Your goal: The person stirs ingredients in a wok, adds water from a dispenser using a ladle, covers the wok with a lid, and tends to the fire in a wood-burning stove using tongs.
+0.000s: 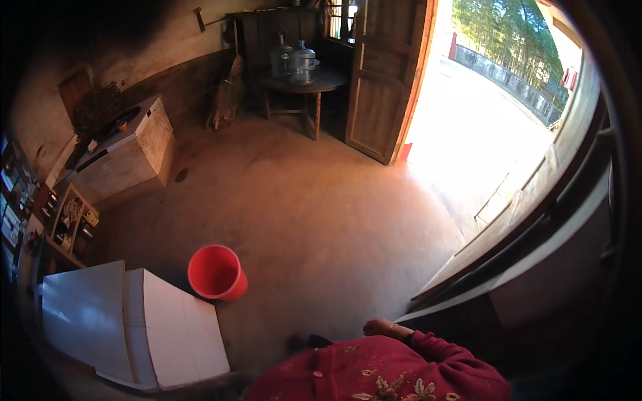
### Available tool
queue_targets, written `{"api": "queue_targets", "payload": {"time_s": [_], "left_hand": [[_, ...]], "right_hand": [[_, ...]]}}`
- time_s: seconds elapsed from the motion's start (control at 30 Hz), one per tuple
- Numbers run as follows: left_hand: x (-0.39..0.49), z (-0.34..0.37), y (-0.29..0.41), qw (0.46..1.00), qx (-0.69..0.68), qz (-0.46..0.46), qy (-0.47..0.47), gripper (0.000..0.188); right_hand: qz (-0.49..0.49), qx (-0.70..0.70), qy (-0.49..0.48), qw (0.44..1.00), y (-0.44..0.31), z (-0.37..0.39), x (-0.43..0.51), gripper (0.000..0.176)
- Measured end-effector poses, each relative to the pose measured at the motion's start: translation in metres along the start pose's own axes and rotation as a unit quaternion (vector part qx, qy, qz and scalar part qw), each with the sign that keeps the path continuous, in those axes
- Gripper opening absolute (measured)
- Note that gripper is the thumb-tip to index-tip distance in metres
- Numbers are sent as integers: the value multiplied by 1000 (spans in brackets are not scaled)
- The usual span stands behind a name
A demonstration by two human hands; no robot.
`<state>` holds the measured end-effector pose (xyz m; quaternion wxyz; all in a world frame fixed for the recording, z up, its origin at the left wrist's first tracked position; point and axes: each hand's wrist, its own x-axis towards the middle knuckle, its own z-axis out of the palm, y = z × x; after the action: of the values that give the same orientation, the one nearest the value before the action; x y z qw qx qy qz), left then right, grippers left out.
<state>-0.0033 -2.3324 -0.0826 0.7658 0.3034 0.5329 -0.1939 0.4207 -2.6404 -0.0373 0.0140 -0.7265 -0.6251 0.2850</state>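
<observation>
My right hand [378, 328] hangs in front of my dark red embroidered cardigan, at the bottom of the view, with its fingers curled; whether anything lies within them cannot be made out. My left hand is out of view. On the floor before me, a little to the left, a red plastic bucket [216, 273] stands upright beside a white cabinet-like appliance [185, 331]. Nothing shows inside the bucket's shaded interior. No hand touches the bucket.
A masonry stove [150, 140] stands at the left wall, near a wooden shelf [75, 220] with jars. Farther back, a round table [321, 86] holds large water bottles [303, 65]. A wooden door [383, 85] stands open to bright daylight. A broom [235, 65] leans nearby.
</observation>
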Motion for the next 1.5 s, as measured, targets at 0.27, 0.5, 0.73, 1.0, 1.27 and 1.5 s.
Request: {"api": "queue_targets", "payload": {"time_s": [0.27, 0.5, 0.73, 1.0, 1.27, 1.5], "left_hand": [[35, -72, 140, 989, -14, 126, 79, 24], [86, -76, 247, 895, 252, 253, 269, 32], [120, -49, 272, 824, 377, 290, 308, 34], [139, -97, 387, 786, 448, 286, 316, 31], [165, -175, 591, 941, -179, 173, 229, 21], [221, -225, 721, 928, -47, 246, 276, 19]], "right_hand": [[190, 282, 103, 935, 37, -55, 19, 30], [288, 334, 28, 897, 162, -106, 90, 26], [289, 313, -12, 904, 258, -261, 268, 21], [187, 310, 103, 926, 278, -369, 492, 22], [131, 295, -40, 946, 261, -449, 618, 31], [181, 287, -64, 939, 350, -506, 728, 29]]}}
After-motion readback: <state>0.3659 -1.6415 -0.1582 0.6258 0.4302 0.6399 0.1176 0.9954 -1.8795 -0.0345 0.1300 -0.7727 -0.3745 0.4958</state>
